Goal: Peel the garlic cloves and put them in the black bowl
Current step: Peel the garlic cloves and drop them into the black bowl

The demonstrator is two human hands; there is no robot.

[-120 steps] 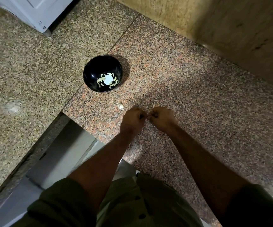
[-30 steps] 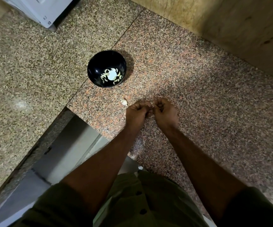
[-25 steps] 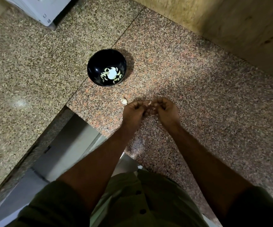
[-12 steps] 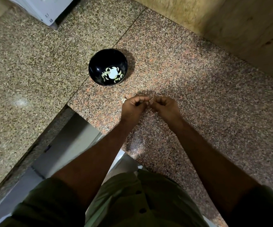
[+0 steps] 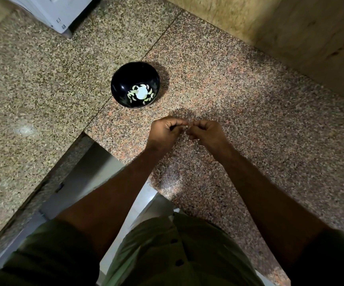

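Garlic clove [image 5: 186, 127] showed only as a pale speck, pinched between left hand [image 5: 165, 131] and right hand [image 5: 205, 132]; its skin was indiscernible.

The room is dim and warm-toned, the light falling from above. A pale sheen sits on the granite counter [image 5: 249, 112] at the left and again near its front edge. The black bowl [image 5: 125, 79] throws a soft shadow to its right and carries small glints. The picture bends and darkens toward its edges; detail is soft and grainy.
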